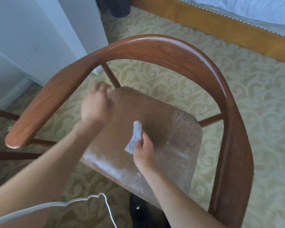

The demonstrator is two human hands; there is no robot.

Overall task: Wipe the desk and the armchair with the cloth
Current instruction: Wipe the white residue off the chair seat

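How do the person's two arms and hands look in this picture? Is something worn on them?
Both forearms are bare up to the frame edge: no sleeves, gloves, watch or bracelets show. The left hand is motion-blurred, so rings cannot be judged there; the right hand shows no ring. A thin white cord loops in the lower left, near the left arm, beside a pale garment edge.

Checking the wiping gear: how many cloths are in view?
1. The grey cloth is bunched in the right hand over the armchair seat. The left hand holds none that shows.
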